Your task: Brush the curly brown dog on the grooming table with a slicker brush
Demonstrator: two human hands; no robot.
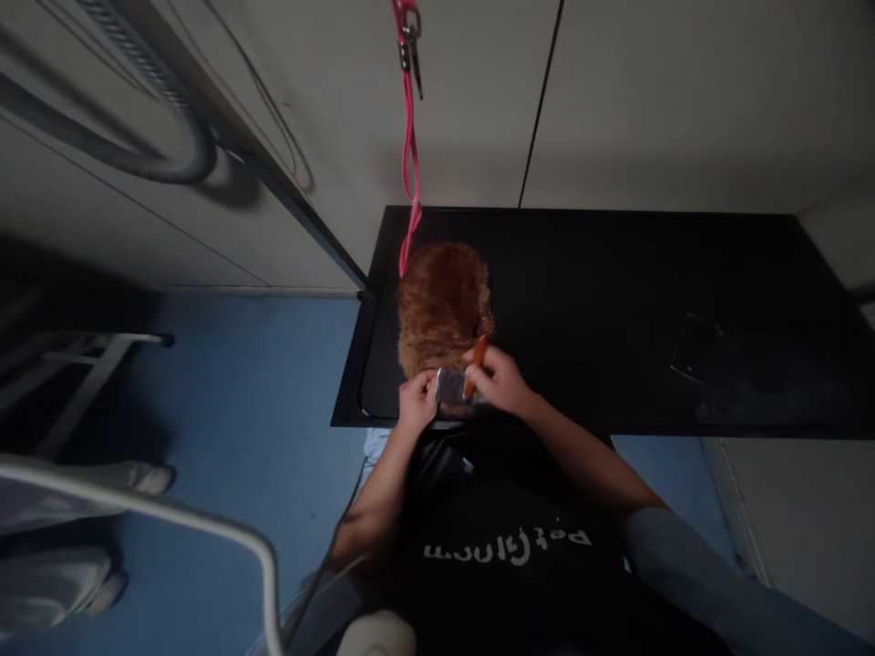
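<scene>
A dog with curly brown fur (444, 296) is on the black grooming table (615, 273), at its left end and close to my body. My right hand (504, 379) is closed around the orange handle of a slicker brush (451, 386). The brush's broad, pale grey head lies across the near end of the dog. My left hand (417, 399) is at the left edge of the brush head, against the dog's near side. Its fingers are curled together, and what they pinch is hidden. A pink grooming loop (410, 155) hangs down to the dog's far end.
A dark metal post (301, 214) rises at the table's left edge, with a grey hose (164, 164) beyond it. A thin dark rectangular object (695, 346) lies on the table's right part. At lower left are a white tube frame (198, 519) and another person's shoes (156, 480).
</scene>
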